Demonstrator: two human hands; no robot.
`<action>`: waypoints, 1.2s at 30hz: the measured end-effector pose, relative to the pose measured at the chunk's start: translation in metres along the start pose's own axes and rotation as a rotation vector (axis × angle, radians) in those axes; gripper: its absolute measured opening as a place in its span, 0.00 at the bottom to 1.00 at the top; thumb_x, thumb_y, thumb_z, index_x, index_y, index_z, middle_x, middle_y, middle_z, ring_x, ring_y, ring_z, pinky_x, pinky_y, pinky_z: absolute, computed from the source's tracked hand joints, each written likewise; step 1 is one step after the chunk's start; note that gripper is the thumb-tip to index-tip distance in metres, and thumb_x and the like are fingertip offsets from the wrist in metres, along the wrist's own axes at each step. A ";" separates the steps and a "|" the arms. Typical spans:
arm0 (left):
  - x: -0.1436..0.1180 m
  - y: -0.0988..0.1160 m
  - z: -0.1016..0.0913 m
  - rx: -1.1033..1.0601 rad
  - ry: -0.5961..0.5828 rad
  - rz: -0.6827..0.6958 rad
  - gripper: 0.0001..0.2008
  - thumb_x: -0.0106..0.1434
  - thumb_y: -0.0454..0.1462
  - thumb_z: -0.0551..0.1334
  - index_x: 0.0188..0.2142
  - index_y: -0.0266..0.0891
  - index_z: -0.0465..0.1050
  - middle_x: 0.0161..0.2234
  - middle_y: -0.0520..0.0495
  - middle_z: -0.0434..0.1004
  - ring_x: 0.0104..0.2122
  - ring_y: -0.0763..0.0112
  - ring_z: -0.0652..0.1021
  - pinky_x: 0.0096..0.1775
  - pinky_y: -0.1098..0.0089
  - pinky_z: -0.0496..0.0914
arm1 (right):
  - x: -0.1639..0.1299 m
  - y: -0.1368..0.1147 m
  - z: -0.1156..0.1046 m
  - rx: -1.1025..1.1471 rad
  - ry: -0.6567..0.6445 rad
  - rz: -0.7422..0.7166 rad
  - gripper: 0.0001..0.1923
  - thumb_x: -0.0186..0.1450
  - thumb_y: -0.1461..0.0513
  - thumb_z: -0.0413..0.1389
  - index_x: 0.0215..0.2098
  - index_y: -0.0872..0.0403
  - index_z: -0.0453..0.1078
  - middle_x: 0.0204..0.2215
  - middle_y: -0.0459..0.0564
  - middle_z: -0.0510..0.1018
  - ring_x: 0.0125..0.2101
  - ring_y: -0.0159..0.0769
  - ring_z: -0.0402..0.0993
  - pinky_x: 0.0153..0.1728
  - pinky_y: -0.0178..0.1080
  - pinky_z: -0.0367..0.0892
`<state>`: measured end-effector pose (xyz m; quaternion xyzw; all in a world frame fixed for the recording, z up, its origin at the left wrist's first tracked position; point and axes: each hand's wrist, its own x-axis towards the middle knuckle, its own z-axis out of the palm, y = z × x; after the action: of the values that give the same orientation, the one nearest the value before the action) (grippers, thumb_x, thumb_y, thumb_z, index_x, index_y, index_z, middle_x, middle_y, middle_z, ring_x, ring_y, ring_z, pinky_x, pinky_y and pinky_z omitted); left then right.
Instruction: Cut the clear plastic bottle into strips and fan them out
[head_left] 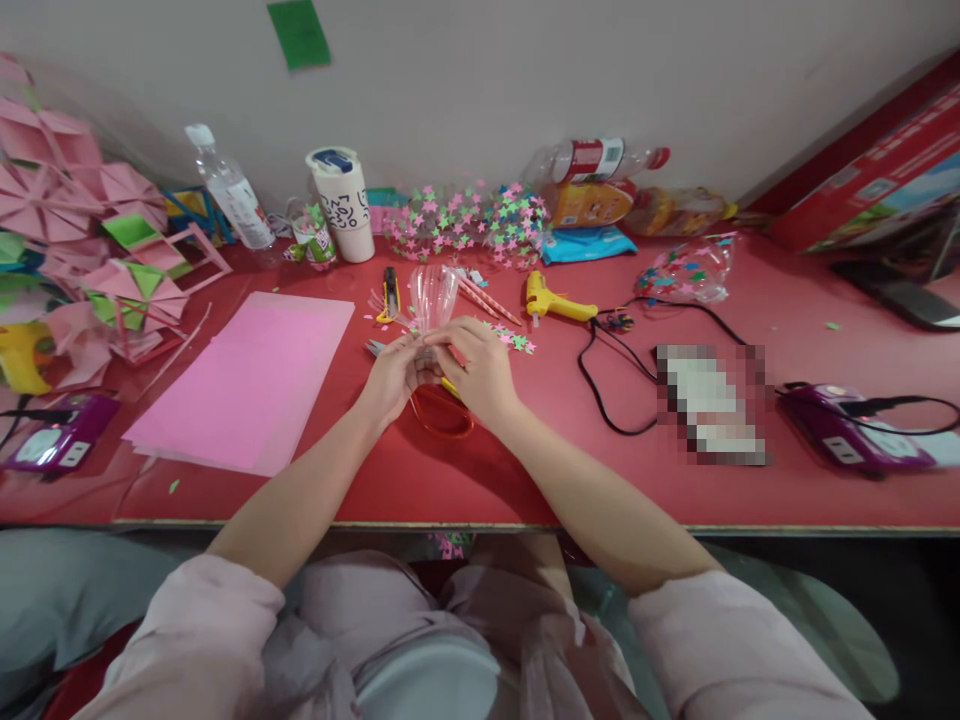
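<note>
One clear plastic bottle piece (433,298) is held upright between both hands, just above the red table (525,480). Left hand (391,375) is closed on its base from the left; right hand (480,370) is closed on it from the right, fingers curled. Exact grip point is hidden by the fingers, probably the neck end.

One pair of orange-handled scissors (442,412) lies directly under the hands. One stack of pink paper (251,385) is left of the left hand. One utility knife (390,293) is just beyond the left hand. One yellow glue gun (555,300) is beyond the right hand, slightly right. Loose paper stars (516,338) are scattered just beside the right hand's fingers; count not readable. Two purple devices (847,438) are at the far left and far right.
</note>
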<state>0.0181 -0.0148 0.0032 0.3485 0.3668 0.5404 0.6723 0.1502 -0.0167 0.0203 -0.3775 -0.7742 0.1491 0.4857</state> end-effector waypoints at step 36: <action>-0.003 0.003 0.000 0.186 -0.124 -0.123 0.15 0.52 0.40 0.70 0.34 0.33 0.71 0.27 0.44 0.80 0.19 0.78 0.75 0.22 0.77 0.69 | 0.018 0.013 -0.037 -0.101 0.255 0.004 0.03 0.63 0.62 0.54 0.31 0.48 0.68 0.39 0.51 0.69 0.47 0.46 0.67 0.52 0.56 0.63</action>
<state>0.0161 -0.0168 0.0059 0.4191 0.3937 0.4393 0.6902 0.1836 0.0004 0.0422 -0.4192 -0.7118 0.0616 0.5602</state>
